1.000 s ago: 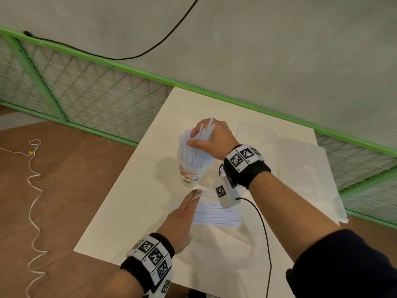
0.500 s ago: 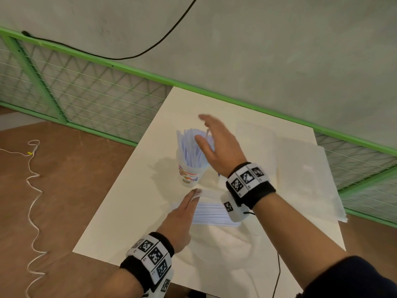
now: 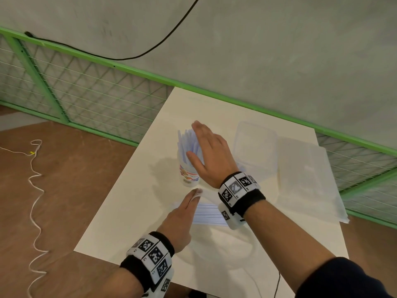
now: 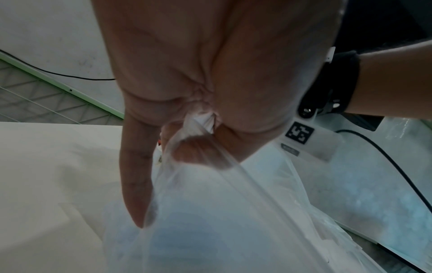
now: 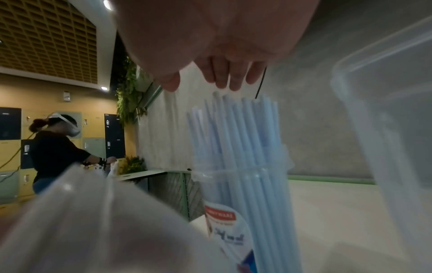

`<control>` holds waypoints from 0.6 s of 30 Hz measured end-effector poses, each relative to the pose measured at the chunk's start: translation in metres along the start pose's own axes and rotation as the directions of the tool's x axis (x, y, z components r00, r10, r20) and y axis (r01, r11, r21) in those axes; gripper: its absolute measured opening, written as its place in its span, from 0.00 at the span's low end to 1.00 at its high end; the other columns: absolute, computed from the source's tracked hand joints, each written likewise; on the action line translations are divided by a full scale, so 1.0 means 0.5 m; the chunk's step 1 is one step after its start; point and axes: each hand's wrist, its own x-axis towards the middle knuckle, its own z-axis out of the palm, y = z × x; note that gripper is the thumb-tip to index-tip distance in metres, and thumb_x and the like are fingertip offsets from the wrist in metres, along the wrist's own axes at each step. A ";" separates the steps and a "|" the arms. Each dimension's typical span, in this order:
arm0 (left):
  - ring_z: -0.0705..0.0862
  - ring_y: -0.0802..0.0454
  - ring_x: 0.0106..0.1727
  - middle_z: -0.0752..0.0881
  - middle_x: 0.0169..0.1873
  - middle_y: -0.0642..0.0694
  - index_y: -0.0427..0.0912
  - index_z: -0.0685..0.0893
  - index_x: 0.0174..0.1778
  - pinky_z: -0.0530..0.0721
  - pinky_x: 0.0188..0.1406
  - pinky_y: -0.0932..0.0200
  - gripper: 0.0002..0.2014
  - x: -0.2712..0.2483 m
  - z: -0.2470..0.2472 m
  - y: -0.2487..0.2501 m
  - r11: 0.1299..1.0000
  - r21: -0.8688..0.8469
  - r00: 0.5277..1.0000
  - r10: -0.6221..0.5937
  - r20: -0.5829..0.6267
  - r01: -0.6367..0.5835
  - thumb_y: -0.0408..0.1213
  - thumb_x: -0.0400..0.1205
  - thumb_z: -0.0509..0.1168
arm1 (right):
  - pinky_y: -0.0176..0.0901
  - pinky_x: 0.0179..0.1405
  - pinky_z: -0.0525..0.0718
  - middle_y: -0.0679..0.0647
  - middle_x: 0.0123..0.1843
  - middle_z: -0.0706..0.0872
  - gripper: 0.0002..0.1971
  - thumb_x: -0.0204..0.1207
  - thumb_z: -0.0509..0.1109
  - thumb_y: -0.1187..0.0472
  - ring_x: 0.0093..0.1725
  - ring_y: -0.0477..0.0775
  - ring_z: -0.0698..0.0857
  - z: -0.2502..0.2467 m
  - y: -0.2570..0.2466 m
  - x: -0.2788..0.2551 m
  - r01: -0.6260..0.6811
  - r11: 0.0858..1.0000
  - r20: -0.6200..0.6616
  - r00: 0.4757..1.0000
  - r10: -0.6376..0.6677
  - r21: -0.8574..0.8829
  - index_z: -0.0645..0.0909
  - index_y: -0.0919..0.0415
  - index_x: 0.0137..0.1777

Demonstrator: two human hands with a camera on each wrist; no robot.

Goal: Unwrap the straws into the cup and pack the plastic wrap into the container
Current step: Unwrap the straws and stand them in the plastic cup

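Observation:
A printed cup [image 3: 189, 176] stands mid-table, full of pale blue straws [image 3: 185, 141]. My right hand [image 3: 194, 138] hovers open just above the straw tips, fingers spread and holding nothing; the right wrist view shows the same hand [image 5: 201, 83] over the straws [image 5: 243, 140]. Nearer to me lies a flat pack of straws in clear plastic wrap [image 3: 209, 214]. My left hand [image 3: 194, 193] rests at its end. In the left wrist view this hand [image 4: 177, 147] pinches a gathered fold of the plastic wrap [image 4: 210, 212] between thumb and palm.
A clear plastic container [image 3: 255, 145] sits right of the cup, close by in the right wrist view [image 5: 385, 110]. Flat clear sheets [image 3: 307, 175] lie at the table's right. A green mesh fence [image 3: 86, 97] runs behind. Another person [image 5: 53, 147] stands far off.
My right hand let go of the straws it was setting into the cup, opened, and drew back a little above them. The left hand stayed on the wrap.

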 end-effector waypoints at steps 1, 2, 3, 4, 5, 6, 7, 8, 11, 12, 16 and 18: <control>0.78 0.44 0.68 0.38 0.82 0.66 0.56 0.43 0.84 0.79 0.65 0.52 0.51 0.000 0.000 0.001 1.000 0.006 1.000 -0.006 0.005 0.006 0.15 0.70 0.54 | 0.46 0.80 0.55 0.55 0.87 0.57 0.35 0.84 0.54 0.45 0.86 0.54 0.57 -0.002 -0.008 0.008 0.012 1.000 -0.036 0.999 -0.011 0.007 0.53 0.61 0.86; 0.79 0.44 0.66 0.38 0.82 0.66 0.57 0.43 0.84 0.80 0.64 0.52 0.51 -0.001 -0.001 0.002 1.000 0.012 1.000 -0.012 0.009 0.011 0.15 0.70 0.55 | 0.45 0.80 0.54 0.54 0.88 0.55 0.36 0.84 0.55 0.45 0.86 0.54 0.56 -0.002 -0.015 0.016 0.026 1.000 -0.037 0.999 -0.027 -0.012 0.51 0.60 0.87; 0.80 0.44 0.65 0.38 0.82 0.66 0.57 0.42 0.84 0.81 0.62 0.52 0.51 -0.001 -0.001 0.003 1.000 0.017 1.000 -0.014 0.011 0.013 0.15 0.70 0.55 | 0.47 0.81 0.53 0.54 0.88 0.54 0.36 0.84 0.56 0.45 0.86 0.54 0.54 0.001 -0.021 0.023 0.041 0.998 -0.003 0.999 -0.042 -0.054 0.50 0.60 0.87; 0.81 0.44 0.64 0.37 0.82 0.67 0.57 0.42 0.84 0.81 0.62 0.52 0.51 -0.001 -0.002 0.004 1.000 0.019 1.000 -0.014 0.011 0.014 0.15 0.70 0.55 | 0.50 0.83 0.53 0.53 0.88 0.54 0.35 0.85 0.55 0.45 0.86 0.54 0.53 0.006 -0.025 0.027 0.053 0.993 0.065 0.997 -0.046 -0.107 0.50 0.59 0.87; 0.81 0.44 0.65 0.37 0.82 0.67 0.58 0.42 0.84 0.81 0.62 0.52 0.51 -0.002 -0.003 0.004 1.000 0.018 1.000 -0.015 0.011 0.015 0.16 0.70 0.55 | 0.53 0.83 0.53 0.52 0.88 0.54 0.34 0.86 0.54 0.45 0.87 0.53 0.52 0.013 -0.027 0.029 0.057 0.986 0.153 0.988 -0.033 -0.154 0.51 0.59 0.87; 0.80 0.44 0.65 0.37 0.82 0.67 0.58 0.42 0.84 0.81 0.62 0.52 0.52 -0.003 -0.004 0.004 1.000 0.017 1.000 -0.018 0.010 0.018 0.16 0.70 0.55 | 0.54 0.83 0.52 0.52 0.88 0.55 0.33 0.87 0.53 0.45 0.87 0.53 0.52 0.019 -0.027 0.029 0.055 0.982 0.225 0.974 -0.013 -0.180 0.52 0.58 0.87; 0.80 0.44 0.65 0.38 0.82 0.66 0.58 0.42 0.84 0.81 0.62 0.53 0.52 -0.004 -0.005 0.003 1.000 0.014 1.000 -0.021 0.007 0.021 0.16 0.70 0.55 | 0.54 0.83 0.51 0.52 0.88 0.57 0.32 0.88 0.52 0.45 0.87 0.53 0.52 0.021 -0.026 0.028 0.051 0.983 0.255 0.967 -0.003 -0.179 0.53 0.58 0.86; 0.80 0.44 0.66 0.38 0.82 0.66 0.58 0.42 0.84 0.81 0.62 0.53 0.51 -0.006 -0.006 0.003 1.000 0.013 1.000 -0.021 0.004 0.021 0.15 0.70 0.54 | 0.53 0.83 0.51 0.51 0.87 0.58 0.31 0.88 0.52 0.45 0.86 0.53 0.53 0.020 -0.025 0.027 0.047 0.986 0.239 0.971 -0.008 -0.158 0.54 0.58 0.86; 0.80 0.45 0.65 0.39 0.82 0.66 0.57 0.43 0.84 0.80 0.62 0.55 0.51 -0.009 -0.008 0.004 1.000 0.015 1.000 -0.013 -0.009 0.013 0.15 0.70 0.54 | 0.50 0.81 0.52 0.51 0.87 0.57 0.32 0.87 0.51 0.43 0.86 0.53 0.53 0.013 -0.020 0.031 0.035 0.993 0.071 0.997 -0.027 -0.114 0.54 0.57 0.86; 0.80 0.45 0.66 0.39 0.82 0.66 0.57 0.43 0.84 0.80 0.63 0.55 0.51 -0.009 -0.007 0.004 1.000 0.014 1.000 -0.009 -0.012 0.009 0.15 0.70 0.54 | 0.49 0.81 0.51 0.50 0.88 0.56 0.33 0.86 0.50 0.42 0.87 0.52 0.52 0.010 -0.017 0.033 0.016 0.992 0.055 0.998 -0.009 -0.128 0.54 0.57 0.87; 0.76 0.45 0.71 0.39 0.82 0.66 0.56 0.44 0.84 0.77 0.68 0.54 0.50 -0.006 -0.005 0.007 1.000 -0.002 1.000 0.006 -0.011 -0.006 0.15 0.70 0.54 | 0.55 0.84 0.44 0.47 0.89 0.51 0.34 0.86 0.45 0.38 0.87 0.50 0.44 0.001 -0.006 0.026 -0.047 0.984 0.242 0.966 0.089 -0.172 0.52 0.54 0.87; 0.77 0.46 0.69 0.39 0.82 0.65 0.56 0.43 0.84 0.78 0.66 0.56 0.50 -0.005 -0.007 0.009 1.000 -0.013 1.000 -0.001 -0.006 0.001 0.16 0.71 0.55 | 0.55 0.83 0.45 0.46 0.88 0.51 0.33 0.86 0.45 0.38 0.87 0.49 0.44 -0.016 -0.011 0.016 -0.064 0.995 0.144 0.987 0.074 -0.073 0.54 0.54 0.86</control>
